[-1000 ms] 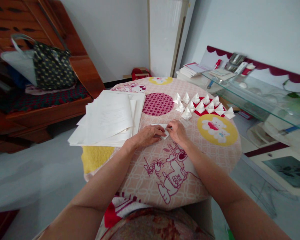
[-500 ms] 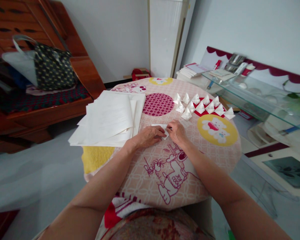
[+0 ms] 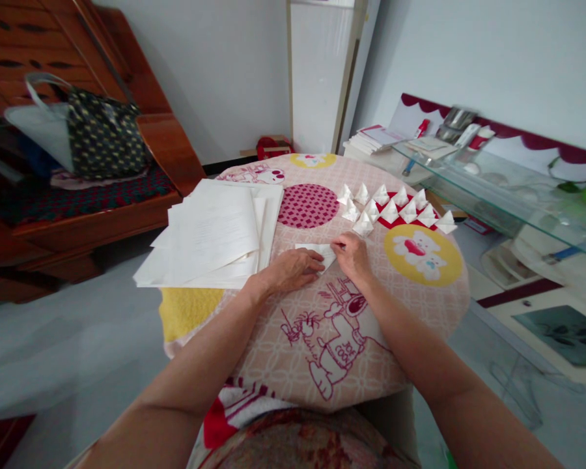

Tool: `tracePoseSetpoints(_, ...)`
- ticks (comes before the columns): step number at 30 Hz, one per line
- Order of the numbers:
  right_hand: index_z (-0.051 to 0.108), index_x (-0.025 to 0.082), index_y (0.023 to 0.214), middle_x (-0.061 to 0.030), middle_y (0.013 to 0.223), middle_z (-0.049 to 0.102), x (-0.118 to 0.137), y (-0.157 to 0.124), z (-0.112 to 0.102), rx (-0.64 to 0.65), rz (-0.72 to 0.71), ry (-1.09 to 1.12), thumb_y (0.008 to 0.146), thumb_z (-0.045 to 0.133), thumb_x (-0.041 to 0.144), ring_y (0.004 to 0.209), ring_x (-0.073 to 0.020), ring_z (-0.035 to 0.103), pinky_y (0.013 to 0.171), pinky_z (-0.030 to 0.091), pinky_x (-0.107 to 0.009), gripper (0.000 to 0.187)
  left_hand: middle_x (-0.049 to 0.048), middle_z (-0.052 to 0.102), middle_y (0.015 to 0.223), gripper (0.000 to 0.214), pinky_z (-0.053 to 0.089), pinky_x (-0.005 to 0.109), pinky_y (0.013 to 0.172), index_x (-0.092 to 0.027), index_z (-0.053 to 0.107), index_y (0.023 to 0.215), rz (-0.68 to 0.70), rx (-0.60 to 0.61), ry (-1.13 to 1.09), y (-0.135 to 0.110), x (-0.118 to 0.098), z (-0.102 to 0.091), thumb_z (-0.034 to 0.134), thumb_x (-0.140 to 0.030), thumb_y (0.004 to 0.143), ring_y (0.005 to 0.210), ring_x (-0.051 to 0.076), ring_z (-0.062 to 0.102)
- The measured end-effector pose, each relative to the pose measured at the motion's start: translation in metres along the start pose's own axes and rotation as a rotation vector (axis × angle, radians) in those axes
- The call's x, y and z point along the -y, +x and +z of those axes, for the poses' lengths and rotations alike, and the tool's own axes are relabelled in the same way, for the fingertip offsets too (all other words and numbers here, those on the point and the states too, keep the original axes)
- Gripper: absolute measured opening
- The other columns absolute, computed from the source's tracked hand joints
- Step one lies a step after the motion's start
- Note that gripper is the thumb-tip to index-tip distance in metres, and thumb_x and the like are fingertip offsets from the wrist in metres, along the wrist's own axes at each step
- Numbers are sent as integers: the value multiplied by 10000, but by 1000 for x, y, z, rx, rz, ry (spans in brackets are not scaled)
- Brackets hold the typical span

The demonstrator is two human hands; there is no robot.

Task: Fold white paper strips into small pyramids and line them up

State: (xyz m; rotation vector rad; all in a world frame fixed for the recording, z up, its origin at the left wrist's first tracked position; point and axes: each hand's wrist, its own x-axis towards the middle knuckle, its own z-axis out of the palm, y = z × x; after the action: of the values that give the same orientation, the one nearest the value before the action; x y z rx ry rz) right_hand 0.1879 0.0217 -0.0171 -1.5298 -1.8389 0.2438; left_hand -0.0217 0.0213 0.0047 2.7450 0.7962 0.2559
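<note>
Round table under a pink patterned cloth (image 3: 283,361), centre. On its left side, a loose stack of flat white paper sheets (image 3: 215,228); far right, small pointed white folded-paper pieces (image 3: 389,212). Nearer the body, between these, a small folded white paper (image 3: 327,255), left hand (image 3: 295,268) at its left, right hand (image 3: 352,257) at its right. Clear glass shelf (image 3: 532,202) right of table.

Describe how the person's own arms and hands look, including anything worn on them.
The left hand and right hand are ungloved. Both forearms are bare, with no watch or bracelet visible; rings can't be made out. A garment with mottled reddish-brown patches shows at the torso.
</note>
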Motion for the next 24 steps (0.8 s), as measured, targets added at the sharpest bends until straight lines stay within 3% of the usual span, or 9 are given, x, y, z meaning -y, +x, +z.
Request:
tracePoseSetpoints(2,742,178,765,-66,820,733,1,-2,-9,-21,37,17,856,605,119,804,-199,645,761,474,-300,176,62,702,1351,242,531,360,1017,-240,786,1098,-5,-1,-8,0,-1,0,643,-211,905,1174,237,691)
tracePoseSetpoints(7,794,190,878,-46,798,764,13,-10,-20,251,184,-47,838,707,193,734,-185,668,685,456,-278,95,56,702,1353,251,530,360,1008,-245,777,1113,-7,14,0,0,-1,0,631,-216,912,1178,239,687)
tracePoseSetpoints(11,794,197,1014,-48,820,765,21,-13,-22,365,225,-111,790,789,229,741,-184,667,698,450,-279,227,65,706,1347,263,535,361,996,-238,780,1112,-13,23,0,1,-2,-1,619,-196,909,1176,249,690)
tracePoseSetpoints(16,776,201,1039,-39,834,755,22,-9,-24,393,249,-126,768,799,223,734,-181,655,684,434,-277,273,58,713,1333,279,534,359,1006,-250,777,1141,-28,11,-6,1,-4,-2,615,-211,918,1180,241,689)
tracePoseSetpoints(24,777,197,998,-43,866,758,9,-4,-22,322,274,-156,779,771,202,761,-184,658,696,444,-275,219,68,707,1345,266,543,372,1007,-233,788,1113,-54,32,6,3,-5,-3,623,-194,908,1181,246,692)
